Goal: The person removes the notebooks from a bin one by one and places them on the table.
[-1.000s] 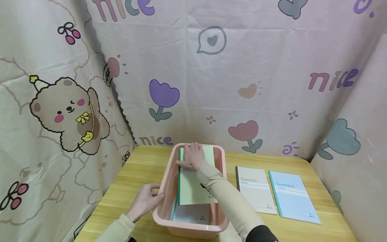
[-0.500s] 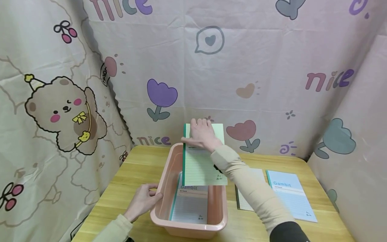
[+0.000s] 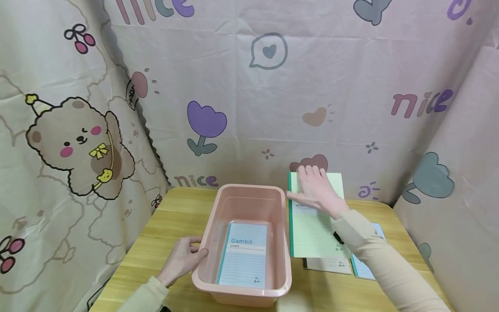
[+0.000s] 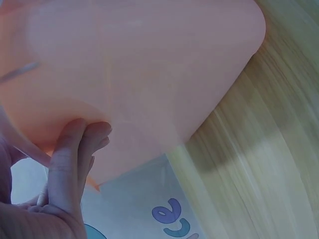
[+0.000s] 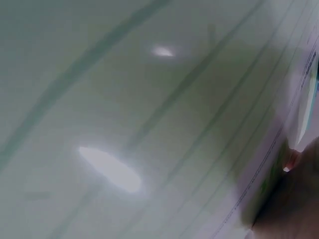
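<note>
My right hand (image 3: 317, 190) holds a pale green notebook (image 3: 313, 234) with a dark green spine, thumb at the spine side and fingers at the top edge. The notebook is over the table's right side, just past the pink plastic bin (image 3: 241, 289). Its lined cover (image 5: 149, 114) fills most of the right wrist view. With thumb and fingers, my left hand (image 3: 181, 260) grips the bin's left rim. Fingers (image 4: 70, 164) lie against the outer wall in the left wrist view. A light blue Gambit notebook (image 3: 243, 264) lies flat inside the bin.
A white notebook (image 3: 327, 265) with a dark spine lies on the wooden table (image 3: 183, 208), mostly covered by the green one. Beside it, a blue notebook (image 3: 362, 266) is partly hidden by the right forearm. A printed curtain (image 3: 249, 108) hangs behind the table.
My right hand has lifted the green notebook out of the bin and carried it right, over the white notebook. The blue notebook in the bin is uncovered. My left hand stays on the rim.
</note>
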Demonstrator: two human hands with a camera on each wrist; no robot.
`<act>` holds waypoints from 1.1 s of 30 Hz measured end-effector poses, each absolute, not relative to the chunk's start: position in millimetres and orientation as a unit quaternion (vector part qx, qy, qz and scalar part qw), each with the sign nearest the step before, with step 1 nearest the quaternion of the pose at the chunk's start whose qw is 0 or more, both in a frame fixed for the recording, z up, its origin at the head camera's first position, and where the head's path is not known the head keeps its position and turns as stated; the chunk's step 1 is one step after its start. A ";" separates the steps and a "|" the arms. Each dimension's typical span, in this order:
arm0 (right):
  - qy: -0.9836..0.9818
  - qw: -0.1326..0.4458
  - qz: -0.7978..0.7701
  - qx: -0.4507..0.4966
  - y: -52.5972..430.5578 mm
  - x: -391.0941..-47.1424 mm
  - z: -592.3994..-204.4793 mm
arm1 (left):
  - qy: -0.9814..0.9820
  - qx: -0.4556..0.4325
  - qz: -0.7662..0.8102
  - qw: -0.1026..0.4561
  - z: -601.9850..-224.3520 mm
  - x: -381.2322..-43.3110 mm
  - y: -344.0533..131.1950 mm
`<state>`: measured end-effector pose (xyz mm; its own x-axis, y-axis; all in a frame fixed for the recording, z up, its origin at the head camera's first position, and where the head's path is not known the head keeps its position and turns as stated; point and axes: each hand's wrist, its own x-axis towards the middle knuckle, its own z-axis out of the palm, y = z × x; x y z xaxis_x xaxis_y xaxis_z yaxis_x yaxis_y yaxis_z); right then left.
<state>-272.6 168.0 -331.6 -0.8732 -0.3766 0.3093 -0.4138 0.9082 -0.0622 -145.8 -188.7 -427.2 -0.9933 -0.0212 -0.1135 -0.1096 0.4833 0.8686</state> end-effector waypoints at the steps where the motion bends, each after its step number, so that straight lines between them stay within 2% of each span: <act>1: -0.966 0.148 0.065 0.202 176.8 -270.6 -342.0 | 0.860 -0.039 0.507 0.044 -426.8 -145.6 -188.7; 7: -0.968 0.145 0.074 0.191 218.2 -258.7 -409.7 | 0.855 -0.033 0.515 0.052 -427.4 -144.2 -190.3; 13: -0.969 0.128 0.100 0.185 234.7 -246.9 -462.0 | 0.851 -0.017 0.523 0.052 -429.3 -143.3 -192.3; 23: -0.977 0.079 0.124 0.155 241.4 -238.0 -514.6 | 0.849 0.003 0.526 0.054 -427.8 -143.2 -192.7; 33: -0.980 0.035 0.128 0.148 241.9 -234.5 -539.7 | 0.852 -0.006 0.521 0.049 -427.8 -143.3 -191.4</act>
